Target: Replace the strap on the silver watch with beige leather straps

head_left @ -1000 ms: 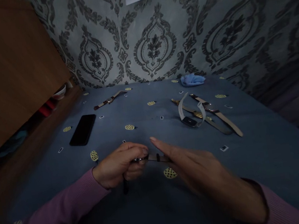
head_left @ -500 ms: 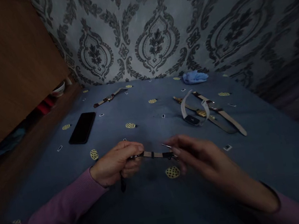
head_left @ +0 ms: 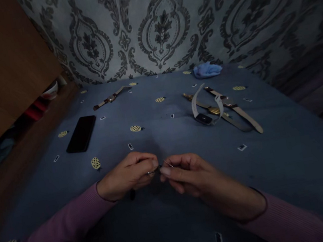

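My left hand (head_left: 130,175) is closed on a wristwatch (head_left: 151,173). Only a bit of its metal shows at the fingertips, and the dark strap end hangs below the hand. Close beside it, my right hand (head_left: 190,173) pinches a thin metal tool (head_left: 168,163) between thumb and fingers; its exact kind is too small to make out. The fingertips of both hands nearly meet over the blue tablecloth. Most of the watch is hidden by the fingers.
A black phone (head_left: 81,134) lies at left, with a strapped watch (head_left: 111,98) behind it. At right are a smartwatch with a pale band (head_left: 203,119), a gold watch (head_left: 214,110) and a brown-cased watch (head_left: 227,101). A crumpled blue cloth (head_left: 207,70) sits near the wall.
My right hand has moved left, up to my left hand, with the thin metal tool in its fingers. The strap stretched between the hands is now mostly hidden. The view has tilted down slightly.
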`<state>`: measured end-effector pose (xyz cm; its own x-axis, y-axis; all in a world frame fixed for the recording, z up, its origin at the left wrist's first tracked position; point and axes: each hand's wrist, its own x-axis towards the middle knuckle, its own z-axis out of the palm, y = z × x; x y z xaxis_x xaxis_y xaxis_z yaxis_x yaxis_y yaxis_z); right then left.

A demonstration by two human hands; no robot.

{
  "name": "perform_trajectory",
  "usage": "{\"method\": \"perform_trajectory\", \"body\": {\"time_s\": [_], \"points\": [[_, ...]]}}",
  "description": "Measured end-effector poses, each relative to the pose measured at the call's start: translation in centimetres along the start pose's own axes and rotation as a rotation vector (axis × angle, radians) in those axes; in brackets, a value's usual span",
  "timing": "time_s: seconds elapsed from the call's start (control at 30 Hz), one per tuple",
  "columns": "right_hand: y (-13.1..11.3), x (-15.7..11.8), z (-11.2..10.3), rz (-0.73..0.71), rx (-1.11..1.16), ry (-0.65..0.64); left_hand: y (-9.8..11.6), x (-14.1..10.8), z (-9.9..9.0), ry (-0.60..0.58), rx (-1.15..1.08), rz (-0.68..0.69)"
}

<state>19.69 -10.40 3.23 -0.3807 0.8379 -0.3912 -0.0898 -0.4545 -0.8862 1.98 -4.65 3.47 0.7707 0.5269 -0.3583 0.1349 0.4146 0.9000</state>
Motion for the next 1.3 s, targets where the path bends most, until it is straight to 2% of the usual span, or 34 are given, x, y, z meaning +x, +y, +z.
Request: {"method": "perform_trajectory", "body": {"time_s": [0.1, 0.3, 0.47, 0.93, 1.3], "points": [[0.01, -0.15, 0.36, -0.003, 0.101, 0.015, -0.39, 0.03, -0.08, -0.035, -0.029, 0.023], [-0.51, -0.68, 0.97, 0.047, 0.256, -0.038, -0.81, 0.11, -0.34, -0.13, -0.081, 0.073], [-0.52, -0.82, 0.97, 0.071, 0.318, -0.053, -0.62, 0.09, -0.48, -0.153, -0.045, 0.072], [-0.61, -0.73, 1.08, 0.084, 0.256, -0.001, -0.44, 0.1, -0.98, -0.209, 0.002, 0.083], [-0.27, -0.38, 1.07, 0.034, 0.179, 0.061, -0.73, 0.3, -0.6, -0.136, -0.078, 0.039]]}}
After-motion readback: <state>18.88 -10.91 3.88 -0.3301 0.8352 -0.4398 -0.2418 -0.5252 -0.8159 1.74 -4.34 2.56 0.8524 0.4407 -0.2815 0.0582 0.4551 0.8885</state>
